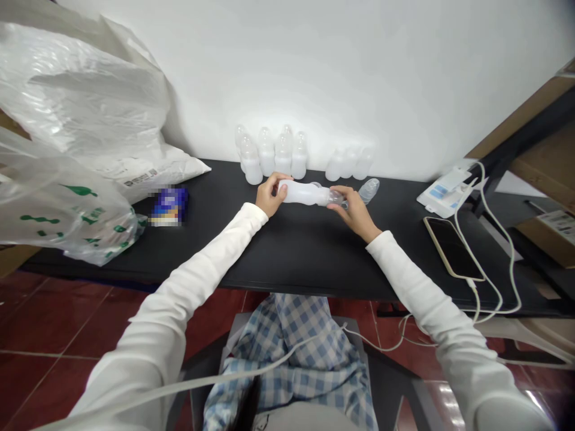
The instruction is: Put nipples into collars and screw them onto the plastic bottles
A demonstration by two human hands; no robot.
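A white plastic bottle [303,193] lies sideways between my hands, above the black table [305,254]. My left hand [271,194] grips its rounded body. My right hand [353,209] holds the narrow end, where a clear piece [336,197] sits on the neck. Just beyond my right fingers lies a clear ribbed cover [369,190]. Behind my hands, against the wall, stands a group of upright white bottles [269,154], with several more [349,163] to their right.
Large plastic bags [76,108] and a blurred blue packet [169,206] occupy the table's left end. A smartphone [453,248] lies at the right, with white cables [483,257] trailing over the table's edge. A white wall [314,60] rises behind the table.
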